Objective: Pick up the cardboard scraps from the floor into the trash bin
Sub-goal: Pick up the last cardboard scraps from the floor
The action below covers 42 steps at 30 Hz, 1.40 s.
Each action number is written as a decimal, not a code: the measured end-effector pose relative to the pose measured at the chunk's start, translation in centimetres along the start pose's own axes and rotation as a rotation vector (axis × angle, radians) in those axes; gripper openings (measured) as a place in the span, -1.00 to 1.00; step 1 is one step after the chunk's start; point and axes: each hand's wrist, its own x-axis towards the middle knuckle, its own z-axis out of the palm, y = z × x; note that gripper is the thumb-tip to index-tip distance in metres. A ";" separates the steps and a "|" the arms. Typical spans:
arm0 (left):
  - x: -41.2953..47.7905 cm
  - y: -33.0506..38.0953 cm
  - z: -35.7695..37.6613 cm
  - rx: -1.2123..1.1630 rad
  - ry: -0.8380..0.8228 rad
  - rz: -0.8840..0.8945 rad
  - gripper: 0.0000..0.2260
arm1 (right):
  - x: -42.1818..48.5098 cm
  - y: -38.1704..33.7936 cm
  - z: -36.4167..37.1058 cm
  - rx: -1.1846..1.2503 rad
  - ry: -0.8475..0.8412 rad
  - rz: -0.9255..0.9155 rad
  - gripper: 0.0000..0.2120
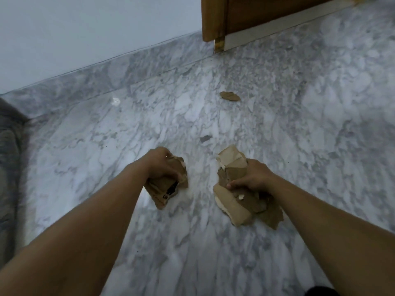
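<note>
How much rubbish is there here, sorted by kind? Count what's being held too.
Held cardboard bunches: 2 (left bunch in left hand, right bunch in right hand)
Loose brown scrap on the floor: 1
Small grey scrap on the floor: 1
Total: 4

The left hand grips a small crumpled brown bundle, the right hand a bigger bundle; one scrap lies far away.
</note>
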 end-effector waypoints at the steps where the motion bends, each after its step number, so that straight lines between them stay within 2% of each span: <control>1: -0.2 -0.6 -0.4 0.008 0.016 -0.027 -0.35 | 0.0 0.1 -0.3 0.044 0.004 -0.016 -0.20; 3: -0.5 -2.5 -1.2 0.038 0.046 -0.098 -0.32 | 0.8 -0.5 -1.1 0.168 0.066 -0.056 -0.28; 5: -0.3 -4.3 -0.9 0.046 0.060 -0.108 -0.34 | 2.2 -1.7 -2.4 0.270 0.166 -0.075 -0.26; 8: 0.4 -5.4 -0.2 0.048 0.050 -0.071 -0.14 | 5.4 -4.3 -5.1 0.341 0.226 -0.127 -0.26; 10: 0.8 -5.3 -0.2 0.053 0.052 -0.050 -0.09 | 7.7 -6.1 -6.6 0.322 0.250 -0.153 -0.24; 12: 1.2 -5.0 -0.2 0.053 0.071 -0.040 -0.17 | 10.2 -7.7 -7.6 0.304 0.285 -0.166 -0.19; 14: 1.6 -4.8 -0.1 0.040 0.103 -0.044 -0.34 | 12.9 -9.4 -8.2 0.339 0.320 -0.177 -0.14; 16: 1.8 -5.0 0.0 0.011 0.099 -0.087 -0.48 | 15.5 -10.9 -8.5 0.348 0.293 -0.154 0.00; 18: 2.1 -5.2 0.1 -0.037 0.086 -0.126 -0.57 | 17.4 -11.6 -8.5 0.307 0.241 -0.126 0.01; 20: 2.3 -5.6 0.1 -0.074 0.071 -0.146 -0.58 | 18.9 -11.1 -8.0 0.372 0.244 -0.055 -0.04; 23: 2.2 -5.9 0.0 -0.140 0.041 -0.160 -0.56 | 19.3 -10.4 -7.2 0.371 0.283 0.069 0.04; 26: 1.7 -4.8 -0.2 -0.161 0.000 -0.101 -0.59 | 19.2 -10.2 -7.5 0.407 0.276 0.106 0.02; 29: 1.0 -1.7 -0.2 -0.174 -0.039 -0.007 -0.53 | 18.1 -9.5 -8.1 0.425 0.252 0.145 0.02; 31: 0.8 1.3 0.5 -0.143 -0.139 0.065 -0.49 | 16.5 -8.8 -8.7 0.439 0.196 0.161 0.02; 34: 0.5 6.3 3.5 -0.035 -0.294 0.185 -0.20 | 14.0 -6.8 -9.6 0.469 0.084 0.133 -0.12; 36: 0.4 8.8 6.1 0.076 -0.275 0.248 -0.04 | 12.9 -5.4 -10.5 0.444 0.031 0.076 -0.20; 38: 0.6 10.5 7.8 0.158 -0.217 0.292 -0.05 | 12.3 -4.1 -12.0 0.370 0.012 -0.008 -0.27; 40: 1.0 10.7 8.4 0.184 -0.175 0.312 -0.12 | 12.7 -3.4 -13.0 0.258 0.012 -0.066 -0.17; 42: 1.6 10.3 8.5 0.150 -0.145 0.315 -0.23 | 13.3 -3.2 -13.3 0.169 -0.016 -0.068 0.08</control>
